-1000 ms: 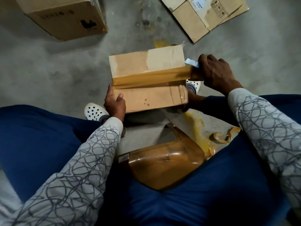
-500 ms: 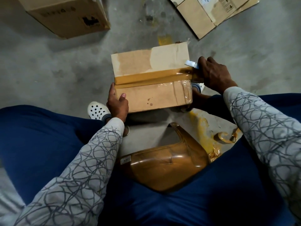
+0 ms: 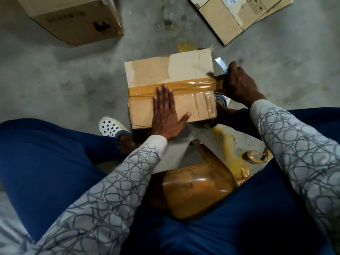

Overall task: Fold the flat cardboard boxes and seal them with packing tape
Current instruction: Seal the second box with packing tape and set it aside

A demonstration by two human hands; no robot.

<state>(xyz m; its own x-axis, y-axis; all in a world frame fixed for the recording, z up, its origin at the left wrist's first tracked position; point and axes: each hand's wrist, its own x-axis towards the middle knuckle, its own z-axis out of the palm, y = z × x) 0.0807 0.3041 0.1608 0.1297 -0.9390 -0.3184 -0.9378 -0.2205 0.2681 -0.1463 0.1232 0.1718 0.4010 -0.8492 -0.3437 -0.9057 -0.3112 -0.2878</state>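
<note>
Hands: left (image 3: 166,115) flat on taped box (image 3: 171,74), right (image 3: 241,85) gripping tape.

Bare concrete floor (image 3: 73,74) lies open left of the taped box (image 3: 165,70). An assembled carton (image 3: 73,17) blocks the far left, flattened cardboard (image 3: 230,17) the far right. Tape scraps (image 3: 255,157) clutter the near right.

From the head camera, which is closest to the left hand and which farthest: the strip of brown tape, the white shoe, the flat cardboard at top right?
1. Strip of brown tape, under the left hand fingertips on the box.
2. White shoe, just left of the wrist.
3. Flat cardboard, far top right on the floor.
</note>
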